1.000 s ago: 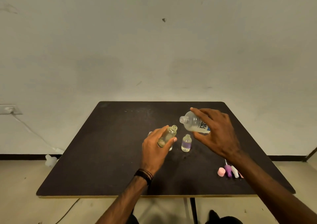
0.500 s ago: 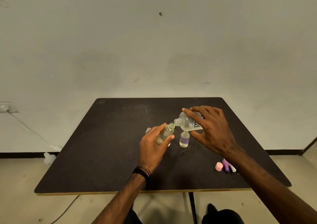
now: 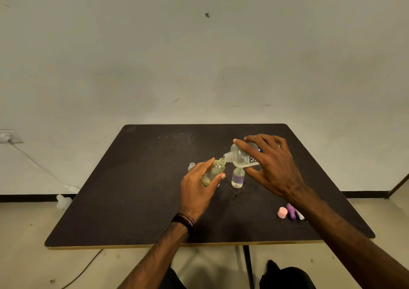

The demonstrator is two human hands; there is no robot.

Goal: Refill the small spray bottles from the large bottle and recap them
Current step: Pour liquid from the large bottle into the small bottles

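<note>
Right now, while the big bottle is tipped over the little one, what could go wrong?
1. The large bottle in the right hand meets the narrow mouth of the small bottle, held tilted in the left hand; liquid could miss and spill onto the table.
2. The open purple-banded bottle stands right under the right hand and could get knocked over.

Dark table – pale wall

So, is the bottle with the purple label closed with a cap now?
No, the purple-label bottle stands on the table with its neck open, and the loose caps lie apart near the right forearm.
</note>
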